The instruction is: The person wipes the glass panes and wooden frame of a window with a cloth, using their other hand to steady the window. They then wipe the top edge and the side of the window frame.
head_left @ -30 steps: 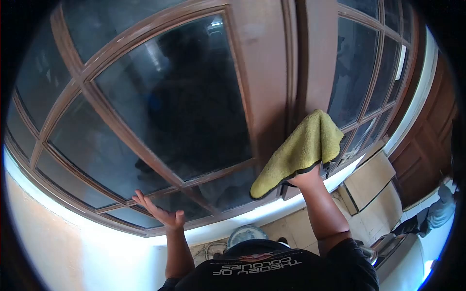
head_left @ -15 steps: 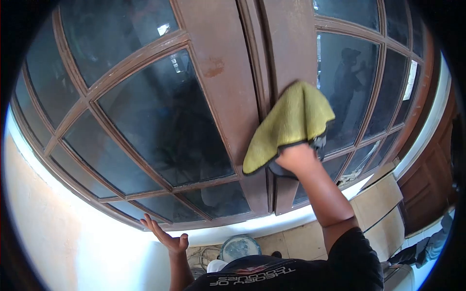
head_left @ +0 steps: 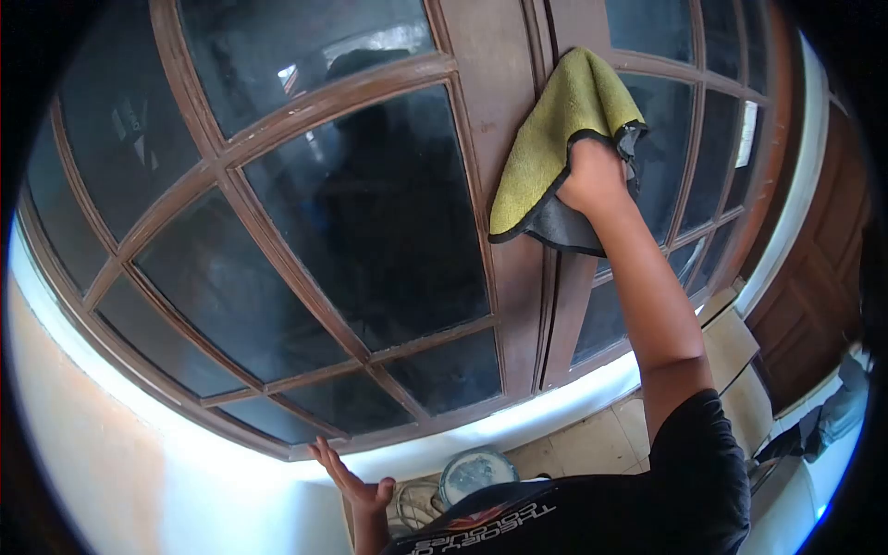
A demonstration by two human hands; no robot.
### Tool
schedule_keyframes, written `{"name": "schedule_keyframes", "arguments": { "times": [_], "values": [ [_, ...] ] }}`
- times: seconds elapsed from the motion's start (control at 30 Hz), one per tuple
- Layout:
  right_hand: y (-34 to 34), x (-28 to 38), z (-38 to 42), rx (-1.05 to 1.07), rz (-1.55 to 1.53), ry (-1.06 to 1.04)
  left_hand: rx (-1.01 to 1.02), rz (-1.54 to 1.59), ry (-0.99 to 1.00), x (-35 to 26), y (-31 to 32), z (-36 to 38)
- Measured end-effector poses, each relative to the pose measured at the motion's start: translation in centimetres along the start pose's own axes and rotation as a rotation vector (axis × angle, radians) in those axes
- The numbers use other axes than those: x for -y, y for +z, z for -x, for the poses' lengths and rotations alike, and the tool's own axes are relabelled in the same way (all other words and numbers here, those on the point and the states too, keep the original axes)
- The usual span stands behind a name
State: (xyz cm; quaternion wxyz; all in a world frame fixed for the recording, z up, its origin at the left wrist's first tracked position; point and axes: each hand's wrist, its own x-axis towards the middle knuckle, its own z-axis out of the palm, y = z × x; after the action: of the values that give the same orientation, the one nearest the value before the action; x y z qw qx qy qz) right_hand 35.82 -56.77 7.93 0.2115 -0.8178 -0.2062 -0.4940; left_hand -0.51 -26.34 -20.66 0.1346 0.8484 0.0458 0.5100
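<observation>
My right hand grips a yellow-green microfiber cloth with a grey underside and black trim. The cloth lies over the brown wooden middle stile and the seam of a glazed double door, reaching onto the edge of the right-hand panes. Part of my fingers is hidden under the cloth's folds. Low on the left, my left hand is empty with its fingers stretched out, near the door's bottom rail and the white wall. A large dark glass pane fills the left leaf and carries reflections.
On the tiled floor below stands a round bucket with a whitish top, beside a coiled hose or cable. Another brown door is at the far right. Grey cloth items hang at the lower right.
My right hand has moved the cloth higher along the door's middle. The whole view has shifted a little to the left. My left hand stays low and open.
</observation>
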Motion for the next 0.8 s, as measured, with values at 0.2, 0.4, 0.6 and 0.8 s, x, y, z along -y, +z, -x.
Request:
{"name": "schedule_keyframes", "arguments": {
  "times": [0.2, 0.4, 0.6, 0.8],
  "values": [
    [-1.9, 1.4, -2.2, 0.162, 0.05, 0.108, 0.045, 0.119, -0.184, 0.0, 0.1, 3.2],
    [-2.4, 3.6, -4.6, 0.059, 0.119, -0.04, 0.202, 0.174, -0.121, -1.8, 0.8, 4.6],
    [-6.0, 6.1, -10.9, -0.072, -0.009, -0.327, 0.166, 0.012, -0.094, -5.0, 2.8, 3.3],
    [-7.5, 6.8, -18.3, -0.261, -0.059, -0.513, 0.219, -0.009, 0.126, -11.2, 7.5, -5.2]
  ]
}}
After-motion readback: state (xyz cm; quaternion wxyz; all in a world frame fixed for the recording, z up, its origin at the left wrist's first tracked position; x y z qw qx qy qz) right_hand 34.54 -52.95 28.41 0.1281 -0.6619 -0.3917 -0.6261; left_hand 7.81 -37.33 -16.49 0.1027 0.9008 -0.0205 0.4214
